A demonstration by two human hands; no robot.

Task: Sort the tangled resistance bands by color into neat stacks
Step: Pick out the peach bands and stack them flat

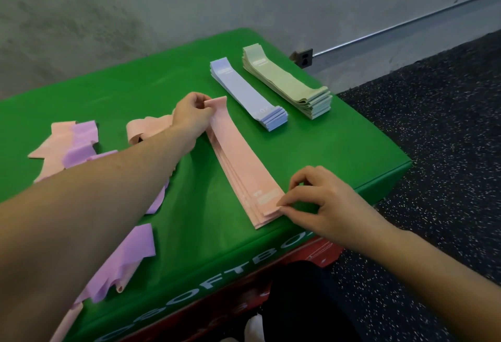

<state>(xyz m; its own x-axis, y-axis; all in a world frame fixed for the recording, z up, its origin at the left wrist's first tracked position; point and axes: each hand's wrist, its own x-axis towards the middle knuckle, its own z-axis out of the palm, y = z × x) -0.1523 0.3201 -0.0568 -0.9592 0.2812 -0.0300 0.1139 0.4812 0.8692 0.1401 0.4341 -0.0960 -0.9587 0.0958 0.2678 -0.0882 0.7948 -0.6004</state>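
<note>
Peach bands [241,162] are lying stacked on the green worktop [311,138] while your left hand [192,119] is pinching the top band's far end and your right hand [320,203] is pinching its near end, both grips clamped, likely to square the edges.

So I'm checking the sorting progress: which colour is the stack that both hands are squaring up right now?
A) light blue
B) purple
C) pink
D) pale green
C: the left hand pinches the far end and the right hand pinches the near end of the top band on the pink stack, while the light blue stack and pale green stack lie untouched beyond it on the green box.
</note>
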